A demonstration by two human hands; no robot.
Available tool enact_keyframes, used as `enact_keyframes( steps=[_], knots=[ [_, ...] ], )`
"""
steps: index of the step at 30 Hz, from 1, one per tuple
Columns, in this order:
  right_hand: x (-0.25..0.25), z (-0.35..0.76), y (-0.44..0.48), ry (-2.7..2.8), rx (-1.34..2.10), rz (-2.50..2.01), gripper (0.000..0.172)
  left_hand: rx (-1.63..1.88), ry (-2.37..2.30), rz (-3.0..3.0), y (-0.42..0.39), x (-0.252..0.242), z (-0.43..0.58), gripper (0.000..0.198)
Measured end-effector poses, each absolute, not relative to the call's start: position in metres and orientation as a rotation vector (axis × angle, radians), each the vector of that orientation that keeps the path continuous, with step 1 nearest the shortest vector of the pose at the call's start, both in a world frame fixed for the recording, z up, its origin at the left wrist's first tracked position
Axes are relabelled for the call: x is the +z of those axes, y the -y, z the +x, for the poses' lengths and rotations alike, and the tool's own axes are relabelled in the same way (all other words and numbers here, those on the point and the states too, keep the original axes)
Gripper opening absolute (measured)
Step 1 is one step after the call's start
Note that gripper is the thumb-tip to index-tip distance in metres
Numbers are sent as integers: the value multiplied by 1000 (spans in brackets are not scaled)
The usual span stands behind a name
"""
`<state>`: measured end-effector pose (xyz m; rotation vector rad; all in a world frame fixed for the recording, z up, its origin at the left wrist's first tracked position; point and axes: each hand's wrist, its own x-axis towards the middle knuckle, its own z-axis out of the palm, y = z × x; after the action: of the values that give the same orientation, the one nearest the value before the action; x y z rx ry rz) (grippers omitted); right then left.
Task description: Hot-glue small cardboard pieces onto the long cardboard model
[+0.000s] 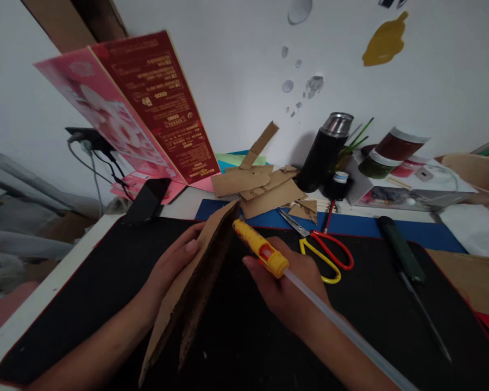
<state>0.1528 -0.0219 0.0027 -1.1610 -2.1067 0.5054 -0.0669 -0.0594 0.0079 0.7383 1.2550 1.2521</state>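
Note:
A folded piece of brown cardboard [191, 266] stands tilted above the black mat, its two long flaps opening toward the bottom. My left hand [173, 263] is closed on its left side, the thumb against the outer face. In my right hand [295, 288] is a yellow glue gun [264, 250] with a long clear glue stick [334, 317] coming out of its back end. The gun's tip points up and left, close to the upper end of the cardboard. Whether the tip touches it I cannot tell.
Scissors [326, 250] with red and yellow handles lie right of my right hand. A green-handled pointed tool [405, 255] rests farther right. Cardboard scraps [269, 190], a black flask [321, 152], a phone [149, 201] and a pink-and-red folder [158, 103] stand or lie behind.

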Motion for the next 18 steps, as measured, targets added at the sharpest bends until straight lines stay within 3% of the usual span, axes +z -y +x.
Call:
enact_keyframes(
  steps=[18],
  knots=[
    [-1, 150, 23, 2153, 350, -1178, 43, 1199, -1313, 802, 59, 10, -65, 56]
  ],
)
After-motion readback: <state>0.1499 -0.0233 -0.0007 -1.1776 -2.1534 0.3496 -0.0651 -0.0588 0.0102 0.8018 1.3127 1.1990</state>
